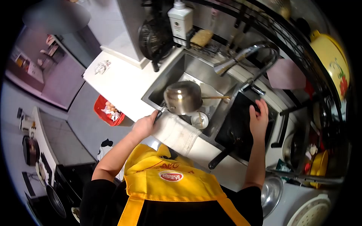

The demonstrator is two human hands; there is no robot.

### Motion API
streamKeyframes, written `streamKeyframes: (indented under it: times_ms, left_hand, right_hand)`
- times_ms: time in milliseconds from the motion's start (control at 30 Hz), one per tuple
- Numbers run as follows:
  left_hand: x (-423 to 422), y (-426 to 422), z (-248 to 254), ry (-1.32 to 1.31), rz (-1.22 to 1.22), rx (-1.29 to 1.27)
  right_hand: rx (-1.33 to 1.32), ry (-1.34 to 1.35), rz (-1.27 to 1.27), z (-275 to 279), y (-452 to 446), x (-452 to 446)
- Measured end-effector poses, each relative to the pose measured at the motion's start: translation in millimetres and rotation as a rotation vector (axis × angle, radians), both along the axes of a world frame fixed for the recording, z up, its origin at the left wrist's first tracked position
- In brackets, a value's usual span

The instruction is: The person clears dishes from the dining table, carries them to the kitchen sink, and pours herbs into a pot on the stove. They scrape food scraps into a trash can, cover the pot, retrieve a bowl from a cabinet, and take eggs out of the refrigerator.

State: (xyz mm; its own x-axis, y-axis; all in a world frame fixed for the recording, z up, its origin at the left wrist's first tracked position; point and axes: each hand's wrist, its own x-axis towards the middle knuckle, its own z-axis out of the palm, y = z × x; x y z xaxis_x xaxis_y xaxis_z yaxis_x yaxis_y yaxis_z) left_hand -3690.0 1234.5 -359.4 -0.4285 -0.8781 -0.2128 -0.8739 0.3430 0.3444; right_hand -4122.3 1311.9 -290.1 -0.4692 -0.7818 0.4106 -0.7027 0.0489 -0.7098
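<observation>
My left hand [145, 125] is wrapped around the dark handle of a steel saucepan [183, 98]. The saucepan hangs over the left basin of the steel sink [190, 62], and I cannot see inside it. Below it in the basin is a small white bowl [200, 120] with a thin stick across it. A wooden stick [217, 97] shows to the right of the saucepan. Over the right basin, my right hand [259, 117] is by a black pan [235, 128], thumb and fingers curved but apart. The pan's handle [220, 158] points toward me.
A chrome faucet [241, 60] arches above the sink. A white cloth [177, 133] lies on the front edge. Behind stand a white pump bottle [180, 22] and a yellow sponge [201, 38]. A red bin [103, 103] is on the floor at left, a metal bowl [271, 194] at right.
</observation>
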Motion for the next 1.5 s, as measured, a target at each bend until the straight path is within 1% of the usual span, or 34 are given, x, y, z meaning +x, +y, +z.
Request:
streamKeyframes:
  times_ms: [100,167,200,233,267,300,367,400,433,500,600,700,767,800,833,900,933,967,1000,1033,1067,1100,1167,1200,1233,1267,1300,1333,1367,1433,1500]
  left_hand:
    - [4.0,14.0,13.9,-0.003,0.043,0.038]
    - [15.5,16.4,-11.1,0.016,0.006,-0.021]
    - [13.7,19.0,-3.3,0.013,0.041,0.075]
    - [9.7,18.6,4.7,0.020,0.084,0.167]
    - [7.1,20.8,9.0,-0.055,0.034,0.135]
    - [9.6,24.5,0.1,-0.012,0.033,0.086]
    - [10.4,29.9,2.0,0.015,0.038,0.052]
    - [13.3,31.1,-3.5,0.030,0.034,0.020]
    - [16.2,32.3,-8.1,0.045,0.017,-0.008]
    - [22.7,35.9,-7.0,0.064,-0.009,-0.070]
    - [29.1,32.9,-9.0,0.058,-0.006,-0.095]
    - [39.1,29.9,-10.1,0.077,-0.032,-0.072]
    - [47.8,27.5,-11.3,0.152,-0.018,0.122]
    - [54.1,27.5,-17.2,0.314,0.024,0.116]
    - [61.6,26.3,-24.5,0.322,0.026,0.108]
    - [76.4,18.5,-44.1,0.778,0.051,0.092]
    - [86.1,14.1,-53.6,0.999,-0.002,-0.099]
    - [105.9,8.0,-65.0,1.004,0.001,-0.106]
    - [135.6,13.4,-31.8,1.174,0.124,0.322]
    - [168.3,16.6,-3.1,1.314,0.246,0.762]
    - [199.0,18.2,7.6,1.421,0.268,0.829]
    - [232.3,20.5,19.0,1.535,0.291,0.863]
    - [302.0,22.3,29.1,1.690,0.413,0.974]
    - [336.2,25.9,39.0,1.713,0.480,0.944]
    - [367.6,25.7,29.9,1.773,0.493,0.925]
    - [401.5,32.3,39.9,1.770,0.541,0.865]
    - [428.9,35.0,38.0,1.835,0.582,0.845]
    - [455.4,40.3,38.5,1.850,0.683,0.813]
    - [479.4,43.6,30.2,1.896,0.784,0.813]
    - [526.2,58.1,23.5,1.943,0.855,0.739]
    - [569.1,71.5,14.0,1.965,0.895,0.696]
  right_hand:
    - [0.010,-0.073,0.075,10.7,11.7,21.0]
    - [0.006,-0.075,0.112,12.2,15.2,30.3]
    - [-0.021,-0.121,0.169,7.3,15.0,31.2]
    - [-0.025,-0.071,0.192,9.4,15.7,37.9]
    - [-0.033,-0.074,0.220,5.0,17.1,39.6]
    - [-0.022,-0.077,0.263,1.4,19.3,41.6]
    - [-0.002,-0.122,0.307,-4.4,23.0,48.7]
    - [-0.012,-0.112,0.306,0.4,25.2,58.3]
    - [-0.041,-0.035,0.274,36.6,33.9,93.3]
    - [0.022,-0.021,0.321,45.3,38.9,103.8]
    - [0.009,-0.027,0.363,52.2,34.6,117.0]
    - [-0.020,0.014,0.417,60.0,32.9,141.9]
    - [-0.025,0.052,0.454,62.4,29.6,161.9]
    - [0.034,-0.002,0.457,60.0,27.0,173.3]
    - [0.093,-0.058,0.460,55.4,23.7,185.5]
    - [0.137,-0.085,0.518,51.2,15.5,215.3]
    - [0.174,-0.100,0.525,51.8,12.6,235.7]
    - [0.211,-0.118,0.530,51.0,10.5,258.9]
    - [0.209,-0.109,0.534,52.0,7.6,283.3]
    - [0.258,-0.158,0.520,54.3,2.1,311.0]
    - [0.309,-0.209,0.506,54.4,-2.4,339.0]
    - [0.314,-0.135,0.500,56.2,-9.2,367.1]
    - [0.334,-0.126,0.580,50.8,-27.8,422.6]
    - [0.359,-0.125,0.609,49.5,-37.9,450.5]
    - [0.385,-0.002,0.689,51.5,-50.1,475.8]
    - [0.375,-0.071,0.760,33.2,-69.5,491.4]
    - [0.364,-0.142,0.826,26.2,-81.4,512.3]
    - [0.358,-0.144,0.804,24.5,-90.5,530.0]
    - [0.377,-0.106,0.824,32.3,-100.5,567.2]
    - [0.398,-0.068,0.887,32.2,-127.1,621.8]
    - [0.487,-0.110,0.946,30.0,-154.8,674.1]
